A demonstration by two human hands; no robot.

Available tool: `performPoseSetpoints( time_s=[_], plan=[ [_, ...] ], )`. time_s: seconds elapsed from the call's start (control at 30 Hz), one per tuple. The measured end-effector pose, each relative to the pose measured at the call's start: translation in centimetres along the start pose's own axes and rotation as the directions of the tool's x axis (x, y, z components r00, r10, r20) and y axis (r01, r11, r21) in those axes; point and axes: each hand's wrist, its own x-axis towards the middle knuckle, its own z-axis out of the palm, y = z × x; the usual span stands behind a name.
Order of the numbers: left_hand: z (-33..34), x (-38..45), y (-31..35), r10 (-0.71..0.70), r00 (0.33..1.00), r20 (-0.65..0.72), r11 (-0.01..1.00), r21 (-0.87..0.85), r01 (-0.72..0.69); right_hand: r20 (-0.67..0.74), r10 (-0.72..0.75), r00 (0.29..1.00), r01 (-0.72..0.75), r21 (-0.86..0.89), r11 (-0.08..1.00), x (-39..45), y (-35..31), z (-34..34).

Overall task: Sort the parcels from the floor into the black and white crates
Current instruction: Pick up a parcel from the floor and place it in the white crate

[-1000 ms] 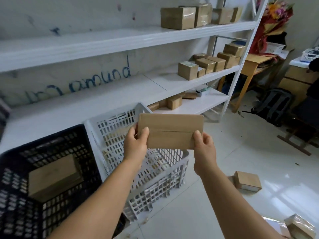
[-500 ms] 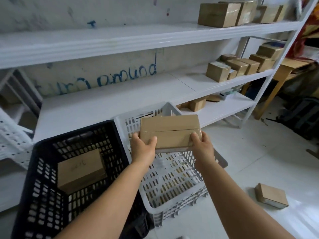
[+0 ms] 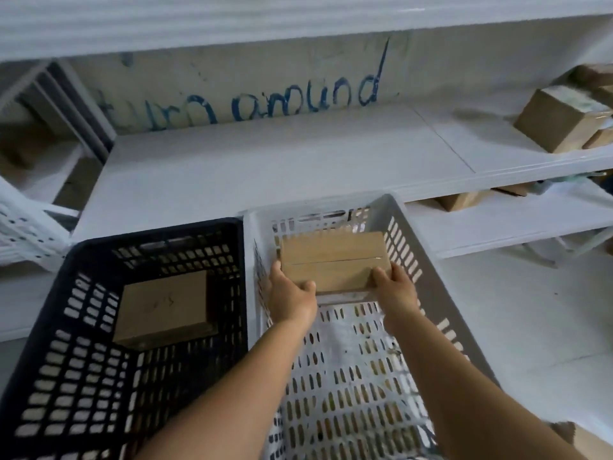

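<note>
Head camera looks down on the left hand [image 3: 292, 298] and right hand [image 3: 396, 287] clamped on opposite ends of a brown parcel [image 3: 333, 260], held inside the white crate [image 3: 428, 280]. Just beside it, the black crate [image 3: 49, 327] holds another parcel [image 3: 162, 307].

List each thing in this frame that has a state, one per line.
held parcel: gripped at both ends, inside the white crate, toward its far end
left hand: closed on the parcel's left end
right hand: closed on the parcel's right end
white crate: no other parcel visible inside
black crate: holds one parcel
parcel in black crate: lying flat on the bottom
</note>
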Motion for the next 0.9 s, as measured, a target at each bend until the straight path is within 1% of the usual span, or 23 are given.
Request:
performPoseSetpoints(
  time_s=[0.1,0.2,0.33,0.43,0.6,0.73,0.83,0.9],
  plan=[
    [2.2,2.1,-0.7,-0.054,0.998,-0.021,0.996,0.074,0.056,0.019,0.029,0.999,-0.028,-0.071,0.997,3.7,0.5,1.3],
    [3.9,3.7,-1.4,-0.102,0.995,-0.012,0.985,0.138,0.103,0.06,0.063,0.996,-0.053,-0.15,0.987,6.6,1.4,2.8],
    [5.2,4.8,-2.7,-0.05,0.998,0.026,0.969,0.243,0.042,0.099,0.11,0.989,-0.086,-0.22,0.972,8.9,2.7,4.2],
    [6.1,5.3,-3.3,-0.032,0.998,0.05,0.95,0.311,0.015,0.096,0.128,0.987,-0.1,-0.254,0.962,10.3,3.8,5.3],
    [7.0,6.5,-4.2,0.004,0.998,0.065,0.917,0.398,-0.03,0.116,0.178,0.977,-0.141,-0.271,0.952,11.3,5.3,6.2],
    [7.0,7.2,-4.5,-0.002,0.999,0.04,0.905,0.425,-0.015,0.128,0.169,0.977,-0.129,-0.275,0.953,11.7,5.6,7.1],
    [6.6,7.7,-4.1,0.015,0.998,0.058,0.838,0.543,-0.045,0.172,0.166,0.971,-0.11,-0.294,0.949,11.7,5.2,8.1],
    [6.4,7.9,-4.1,0.012,0.998,0.064,0.818,0.574,-0.046,0.179,0.161,0.971,-0.105,-0.287,0.952,11.5,5.1,8.6]
  ],
)
